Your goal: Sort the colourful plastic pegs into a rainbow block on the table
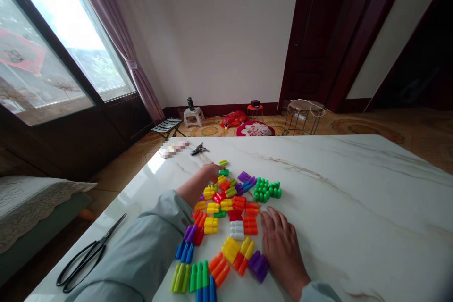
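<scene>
Many colourful plastic building blocks, each shaped like a row of joined pegs, lie on the white marbled table. My left hand reaches to the far end of the blocks, its fingers closed at a green block; part of its grip is hidden. Just beyond lies a yellow-green block. My right hand rests flat on the table, fingers stretched out, holding nothing. Beside it are orange blocks and a purple block. A cluster of green blocks stands beyond its fingertips.
Black-handled scissors lie at the table's left, near my left sleeve. A small dark tool and a blurred item lie by the far edge. Beyond stand a white stool, a round stool and a red cushion.
</scene>
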`<state>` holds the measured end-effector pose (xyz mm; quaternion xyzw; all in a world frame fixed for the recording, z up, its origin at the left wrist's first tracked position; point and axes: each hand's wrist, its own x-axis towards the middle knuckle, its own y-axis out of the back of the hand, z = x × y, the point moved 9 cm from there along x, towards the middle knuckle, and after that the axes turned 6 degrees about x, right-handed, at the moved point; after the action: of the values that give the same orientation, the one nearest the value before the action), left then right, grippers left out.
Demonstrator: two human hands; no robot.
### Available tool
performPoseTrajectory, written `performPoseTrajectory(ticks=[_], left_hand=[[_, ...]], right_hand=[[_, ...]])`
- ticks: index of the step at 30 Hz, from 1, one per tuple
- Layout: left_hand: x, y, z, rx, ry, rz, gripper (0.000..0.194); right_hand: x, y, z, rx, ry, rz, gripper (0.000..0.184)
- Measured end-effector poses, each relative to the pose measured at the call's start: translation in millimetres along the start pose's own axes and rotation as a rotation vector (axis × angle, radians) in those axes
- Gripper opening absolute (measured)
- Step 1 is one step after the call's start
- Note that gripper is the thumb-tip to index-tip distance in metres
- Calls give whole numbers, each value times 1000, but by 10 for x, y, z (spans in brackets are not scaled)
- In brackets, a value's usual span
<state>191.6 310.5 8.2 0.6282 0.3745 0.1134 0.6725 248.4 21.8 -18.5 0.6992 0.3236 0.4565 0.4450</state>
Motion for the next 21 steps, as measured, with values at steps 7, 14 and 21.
performPoseTrajectory(ticks=[7,14,21], left_hand=[[-46,-65,-73,7,42,30,77],[-237,-10,-77,-2,112,126,51],[-614,262,-1,-102,77,268,47]], right_hand=[[9,44,-3,14,1,19,45],[15,50,-2,11,-9,21,45],[35,61,-6,23,-15,4,43]])
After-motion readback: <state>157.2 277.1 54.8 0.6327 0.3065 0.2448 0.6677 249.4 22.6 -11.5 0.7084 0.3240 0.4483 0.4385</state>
